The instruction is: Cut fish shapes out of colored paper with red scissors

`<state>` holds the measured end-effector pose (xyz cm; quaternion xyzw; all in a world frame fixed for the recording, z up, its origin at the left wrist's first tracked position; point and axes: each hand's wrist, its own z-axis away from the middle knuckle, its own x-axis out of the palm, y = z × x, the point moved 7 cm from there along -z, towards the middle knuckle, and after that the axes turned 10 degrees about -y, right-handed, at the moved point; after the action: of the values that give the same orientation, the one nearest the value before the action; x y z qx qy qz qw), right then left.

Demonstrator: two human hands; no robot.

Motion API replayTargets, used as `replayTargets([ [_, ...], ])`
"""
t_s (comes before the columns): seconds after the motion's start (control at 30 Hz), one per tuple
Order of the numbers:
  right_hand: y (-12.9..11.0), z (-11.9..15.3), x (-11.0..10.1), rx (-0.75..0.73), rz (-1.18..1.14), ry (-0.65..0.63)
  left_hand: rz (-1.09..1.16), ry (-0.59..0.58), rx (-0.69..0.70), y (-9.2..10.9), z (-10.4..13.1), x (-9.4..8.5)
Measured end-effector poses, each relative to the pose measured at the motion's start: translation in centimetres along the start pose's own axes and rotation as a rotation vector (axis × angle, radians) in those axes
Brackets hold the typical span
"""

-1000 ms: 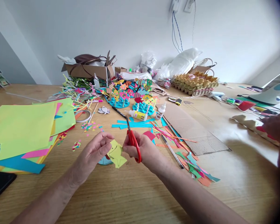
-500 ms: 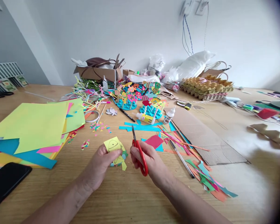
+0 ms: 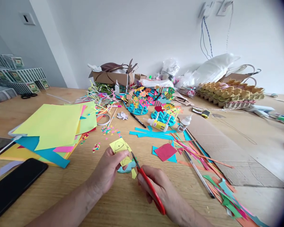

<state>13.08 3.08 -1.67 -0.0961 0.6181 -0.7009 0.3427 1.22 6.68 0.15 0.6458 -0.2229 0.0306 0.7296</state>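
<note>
Between the thumb and fingers of my left hand (image 3: 110, 168) is a yellow piece of paper (image 3: 119, 146) with a fish outline drawn on it in black. My right hand (image 3: 156, 186) grips red-handled scissors (image 3: 151, 192), their blade tips at the right edge of the yellow paper. Whether the blades are closed on the paper I cannot tell. Below the paper, on the table, lie light blue paper cutouts (image 3: 127, 168), partly hidden by my left hand, and a small yellow scrap (image 3: 133, 173).
Yellow paper sheets (image 3: 54, 126) and a black phone (image 3: 17, 189) lie left. Ahead stand blue bases with paper fish (image 3: 164, 118), a glue bottle (image 3: 157, 124) and a white bottle (image 3: 184, 123). Right are a pen (image 3: 198, 173), paper strips (image 3: 227, 189) and cardboard (image 3: 227, 148).
The scissors have swung from pointing upright to tilting left, and their tips have come to the yellow paper's edge. The camera view has turned left.
</note>
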Motion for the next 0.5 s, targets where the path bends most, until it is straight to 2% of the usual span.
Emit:
replayTargets([
  [0.5, 0.15, -0.11, 0.02, 0.011, -0.008, -0.016, 0.053, -0.004, -0.045, -0.98, 0.01, 0.12],
])
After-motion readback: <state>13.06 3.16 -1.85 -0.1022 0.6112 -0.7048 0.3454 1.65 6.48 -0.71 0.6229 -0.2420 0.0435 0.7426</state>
